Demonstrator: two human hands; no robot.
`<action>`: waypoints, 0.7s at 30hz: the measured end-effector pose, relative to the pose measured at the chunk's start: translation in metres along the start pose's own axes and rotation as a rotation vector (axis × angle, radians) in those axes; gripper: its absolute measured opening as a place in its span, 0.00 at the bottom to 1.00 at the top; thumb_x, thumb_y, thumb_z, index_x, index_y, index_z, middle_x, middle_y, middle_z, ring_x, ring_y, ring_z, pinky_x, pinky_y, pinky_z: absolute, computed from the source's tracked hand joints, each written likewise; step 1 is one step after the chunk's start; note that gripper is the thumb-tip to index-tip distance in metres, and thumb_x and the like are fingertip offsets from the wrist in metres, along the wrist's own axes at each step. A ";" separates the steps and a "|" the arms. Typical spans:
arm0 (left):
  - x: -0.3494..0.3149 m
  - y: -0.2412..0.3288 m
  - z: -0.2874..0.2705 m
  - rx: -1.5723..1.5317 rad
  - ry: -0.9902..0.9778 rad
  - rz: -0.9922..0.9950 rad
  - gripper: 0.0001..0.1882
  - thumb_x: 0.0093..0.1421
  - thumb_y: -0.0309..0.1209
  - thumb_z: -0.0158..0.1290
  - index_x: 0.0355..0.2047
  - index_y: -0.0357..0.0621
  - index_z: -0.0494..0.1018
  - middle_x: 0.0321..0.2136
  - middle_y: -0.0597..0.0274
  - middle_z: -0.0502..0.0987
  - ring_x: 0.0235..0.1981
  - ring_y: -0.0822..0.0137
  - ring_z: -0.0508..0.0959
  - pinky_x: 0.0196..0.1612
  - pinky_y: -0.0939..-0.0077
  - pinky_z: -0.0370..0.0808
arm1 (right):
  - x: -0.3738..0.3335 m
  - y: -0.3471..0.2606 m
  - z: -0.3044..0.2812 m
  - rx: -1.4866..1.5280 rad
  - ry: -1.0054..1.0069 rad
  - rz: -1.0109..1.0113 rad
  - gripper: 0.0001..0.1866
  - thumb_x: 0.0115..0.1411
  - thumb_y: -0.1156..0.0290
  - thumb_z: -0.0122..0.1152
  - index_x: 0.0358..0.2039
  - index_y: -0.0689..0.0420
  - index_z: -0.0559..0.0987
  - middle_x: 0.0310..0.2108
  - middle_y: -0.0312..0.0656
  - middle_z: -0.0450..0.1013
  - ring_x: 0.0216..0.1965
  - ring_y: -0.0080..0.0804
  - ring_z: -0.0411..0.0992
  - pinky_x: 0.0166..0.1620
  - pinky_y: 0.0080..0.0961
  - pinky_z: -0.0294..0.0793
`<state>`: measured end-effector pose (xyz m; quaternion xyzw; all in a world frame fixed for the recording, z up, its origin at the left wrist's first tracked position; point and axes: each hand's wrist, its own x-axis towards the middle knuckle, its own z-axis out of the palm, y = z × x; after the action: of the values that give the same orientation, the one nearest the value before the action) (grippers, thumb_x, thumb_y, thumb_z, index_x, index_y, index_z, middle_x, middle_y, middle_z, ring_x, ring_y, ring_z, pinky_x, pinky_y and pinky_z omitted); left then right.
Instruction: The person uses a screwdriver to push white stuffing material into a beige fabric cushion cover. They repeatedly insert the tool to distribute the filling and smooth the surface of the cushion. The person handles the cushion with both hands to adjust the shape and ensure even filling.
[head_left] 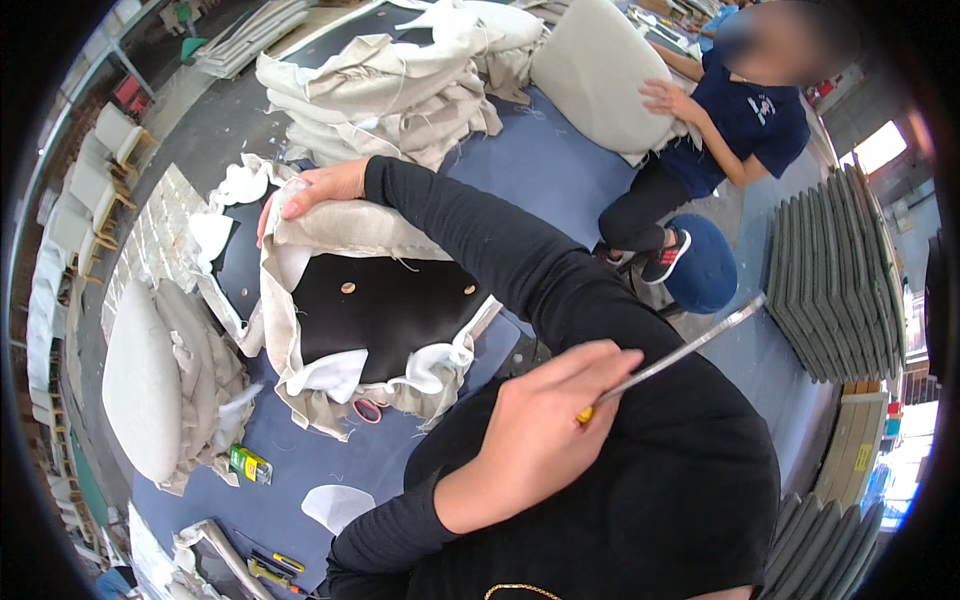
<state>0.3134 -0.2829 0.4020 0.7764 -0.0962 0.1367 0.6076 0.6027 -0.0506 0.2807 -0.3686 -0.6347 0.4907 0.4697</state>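
Observation:
My right hand (pixel 318 190) grips the far left corner of a seat cover (pixel 345 225) in beige fabric, its thumb on the folded edge. The cover wraps round a black panel (pixel 400 310) with small round metal fittings, and white padding (pixel 435 368) shows along its near edge. My left hand (pixel 545 430) is closed round a long, thin metal tool (pixel 700 340) with a bit of yellow at its near end. The tool points up to the right, away from the cover. Red-handled scissors (pixel 368 410) lie partly under the cover's near edge.
Beige covers (pixel 380 95) are heaped at the back; padded pieces (pixel 145 380) stand at left. A green and yellow box (pixel 251 464) and a yellow cutter (pixel 278 560) lie nearer. A co-worker (pixel 745 130) handles a cushion (pixel 600 75). Grey panels (pixel 835 270) are stacked at right.

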 end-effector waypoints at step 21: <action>-0.007 -0.047 -0.039 0.249 0.015 -0.108 0.19 0.63 0.22 0.57 0.55 0.39 0.78 0.48 0.51 0.85 0.44 0.45 0.85 0.44 0.58 0.84 | 0.030 -0.010 0.022 0.018 -0.113 -0.023 0.27 0.71 0.47 0.62 0.61 0.52 0.82 0.56 0.35 0.79 0.58 0.27 0.73 0.65 0.24 0.65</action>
<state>0.3181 -0.2341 0.3654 0.8490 -0.0320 0.1202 0.5136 0.5730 -0.0311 0.2954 -0.3287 -0.6598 0.5110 0.4421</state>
